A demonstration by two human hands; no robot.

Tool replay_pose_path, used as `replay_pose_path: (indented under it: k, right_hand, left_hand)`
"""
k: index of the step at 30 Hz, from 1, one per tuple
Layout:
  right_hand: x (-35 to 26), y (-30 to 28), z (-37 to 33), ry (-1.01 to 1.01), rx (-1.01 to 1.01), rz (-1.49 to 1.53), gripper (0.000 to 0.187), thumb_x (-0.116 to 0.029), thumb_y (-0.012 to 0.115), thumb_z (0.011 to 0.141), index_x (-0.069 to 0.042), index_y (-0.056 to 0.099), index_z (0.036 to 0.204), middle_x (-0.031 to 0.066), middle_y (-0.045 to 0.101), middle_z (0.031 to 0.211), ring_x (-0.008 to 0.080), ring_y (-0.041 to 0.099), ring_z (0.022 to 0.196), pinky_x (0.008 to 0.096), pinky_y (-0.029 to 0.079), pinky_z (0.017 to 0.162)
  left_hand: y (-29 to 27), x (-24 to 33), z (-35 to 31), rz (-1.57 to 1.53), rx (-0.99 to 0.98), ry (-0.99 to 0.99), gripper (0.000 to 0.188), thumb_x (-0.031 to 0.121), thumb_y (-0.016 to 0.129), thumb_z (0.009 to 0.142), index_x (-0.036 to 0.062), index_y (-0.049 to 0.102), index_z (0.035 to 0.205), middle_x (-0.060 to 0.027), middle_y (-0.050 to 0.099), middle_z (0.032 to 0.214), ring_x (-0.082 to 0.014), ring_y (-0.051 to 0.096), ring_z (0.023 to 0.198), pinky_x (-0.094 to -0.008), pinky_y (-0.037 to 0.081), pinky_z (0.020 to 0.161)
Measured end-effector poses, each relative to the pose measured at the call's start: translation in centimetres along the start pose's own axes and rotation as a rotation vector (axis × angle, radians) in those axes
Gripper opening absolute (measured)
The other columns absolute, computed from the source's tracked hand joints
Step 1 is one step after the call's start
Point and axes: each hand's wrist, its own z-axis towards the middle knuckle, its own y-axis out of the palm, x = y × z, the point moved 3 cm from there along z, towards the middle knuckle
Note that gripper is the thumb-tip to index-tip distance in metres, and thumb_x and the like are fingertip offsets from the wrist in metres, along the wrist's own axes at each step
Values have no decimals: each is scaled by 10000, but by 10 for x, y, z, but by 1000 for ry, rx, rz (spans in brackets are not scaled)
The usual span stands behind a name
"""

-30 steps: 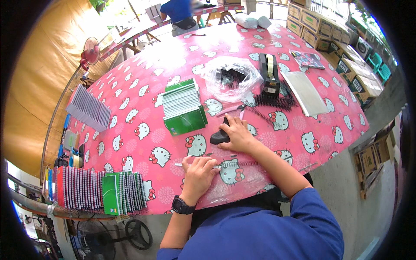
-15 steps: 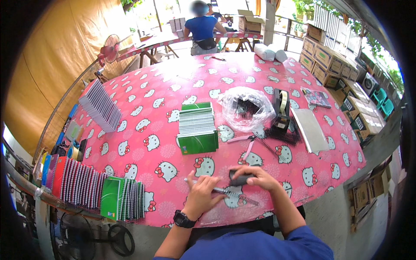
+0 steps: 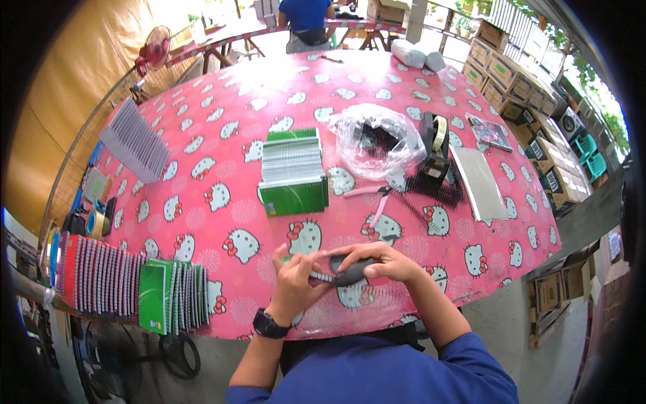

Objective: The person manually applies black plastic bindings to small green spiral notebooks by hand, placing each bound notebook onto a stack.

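My left hand (image 3: 297, 286), with a black watch at its wrist, grips a thin notebook (image 3: 321, 276) seen edge-on, mostly hidden by the fingers. My right hand (image 3: 377, 262) is closed on a dark grey rounded object (image 3: 348, 271), whose kind I cannot make out, held against the notebook's end beside my left fingertips. Below my right hand, a dark binding coil (image 3: 383, 292) shows faintly over the tablecloth. Ahead lie pink-handled pliers (image 3: 378, 195), near a stack of green notebooks (image 3: 294, 198).
On the pink table (image 3: 235, 296) stand a clear plastic bag (image 3: 380, 138) with black coils, a tape dispenser (image 3: 434, 148) and a clear-wrapped pack (image 3: 479, 182). Red notebooks (image 3: 101, 276) and green ones (image 3: 155, 296) line the left edge, white-paged stacks (image 3: 134, 141) behind. A person (image 3: 306, 20) is at the far table.
My right hand has brought the dark grey object left and down, against the notebook's end at my left fingers. The whole view has tilted slightly downward.
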Motion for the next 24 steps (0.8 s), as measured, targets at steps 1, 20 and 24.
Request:
replay_pose_path:
  k: [1,20,24]
  right_hand:
    - [-6,1,3,2,-48,40,406,-358,717,767,-45,681,1022,171,612,1152,283,563,1078,376,415,930]
    - [-3,-1,48,-26,-100,332,399,-352,700,776,-30,684,1012,159,608,1154,300,518,1144,405,401,954]
    - [-2,-5,67,118,25,-468,392,-348,687,787,-28,688,1013,162,600,1197,286,527,1144,393,392,962]
  left_hand:
    - [2,-4,4,45,20,44,672,280,842,583,122,536,1160,15,622,834,-161,609,844,-489,263,992]
    - [33,-82,-18,-757,57,-391,438,148,789,744,75,431,985,-21,492,896,-118,476,859,-275,414,796]
    - [29,-78,-16,-743,-29,-407,408,-25,714,751,104,413,993,-12,438,968,-124,449,940,-282,387,883]
